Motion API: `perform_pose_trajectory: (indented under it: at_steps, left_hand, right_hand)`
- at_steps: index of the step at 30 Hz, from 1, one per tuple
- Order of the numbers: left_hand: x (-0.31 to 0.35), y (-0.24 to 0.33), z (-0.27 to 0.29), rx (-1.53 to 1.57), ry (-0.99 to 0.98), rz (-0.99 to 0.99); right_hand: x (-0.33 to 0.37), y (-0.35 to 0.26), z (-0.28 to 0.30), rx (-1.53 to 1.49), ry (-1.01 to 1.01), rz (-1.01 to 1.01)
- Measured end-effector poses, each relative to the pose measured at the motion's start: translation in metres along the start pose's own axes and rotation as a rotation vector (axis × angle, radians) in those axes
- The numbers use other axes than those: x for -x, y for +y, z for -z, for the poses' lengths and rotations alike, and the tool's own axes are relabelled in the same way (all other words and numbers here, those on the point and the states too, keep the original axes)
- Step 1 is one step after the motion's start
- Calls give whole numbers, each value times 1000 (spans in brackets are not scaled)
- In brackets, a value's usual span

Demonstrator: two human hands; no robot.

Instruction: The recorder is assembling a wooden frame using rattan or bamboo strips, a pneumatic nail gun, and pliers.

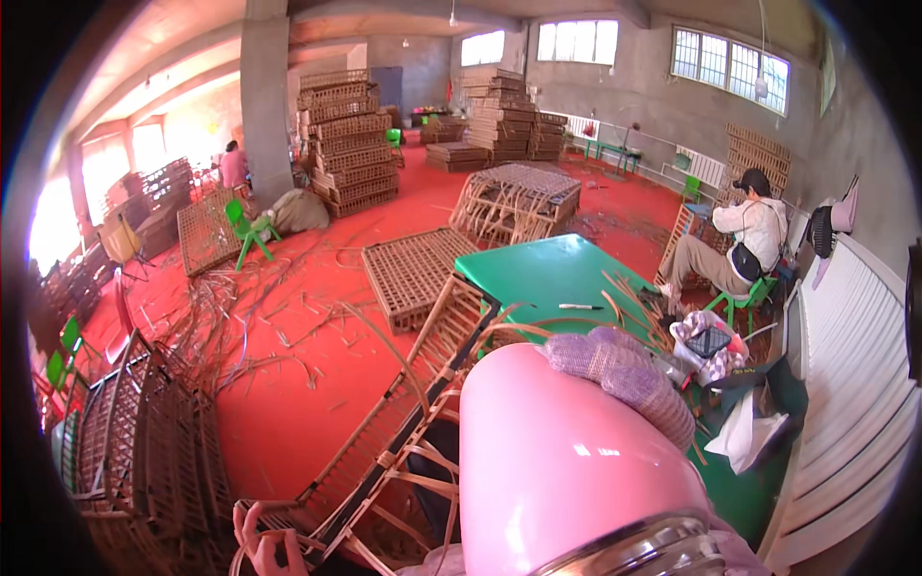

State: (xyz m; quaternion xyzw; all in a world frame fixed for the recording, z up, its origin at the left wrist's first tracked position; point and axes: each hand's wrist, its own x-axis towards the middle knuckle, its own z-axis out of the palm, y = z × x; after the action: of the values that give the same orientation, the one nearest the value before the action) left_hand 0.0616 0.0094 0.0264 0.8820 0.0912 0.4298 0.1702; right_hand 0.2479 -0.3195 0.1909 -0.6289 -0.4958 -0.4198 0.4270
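Note:
A pink vacuum flask (567,451) with a shiny metal ring fills the lower middle, tilted and very close to me. My right hand (624,374), in a purple knitted glove, is wrapped round its far side. Low on the left, my bare left hand (269,545) has its fingers curled at the end of a long wicker frame (384,413) of brown strips and dark bars. That frame slants up to the green table (547,269). Part of it is hidden behind the flask.
A white pen (580,307) and loose strips lie on the table, beside a checked cloth bag (706,341). A seated person (754,230) is at the right. Woven panels (423,274) stand around the red floor, with stacks (351,144) farther back. Cut strips litter the floor.

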Motion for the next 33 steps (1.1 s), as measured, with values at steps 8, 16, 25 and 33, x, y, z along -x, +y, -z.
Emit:
perform_pose_trajectory:
  at_steps: [8,16,25,33]
  left_hand:
    - [1,-1,-1,3,15,37]
    - [2,3,2,-9,22,57]
    - [14,-13,-8,80,-30,228]
    - [-1,7,3,11,13,41]
  right_hand:
    - [-16,-15,3,50,-51,57]
    - [-12,-12,-4,66,-19,82]
    - [-17,-30,8,-97,-142,-104]
    - [-29,-33,3,92,-21,50]
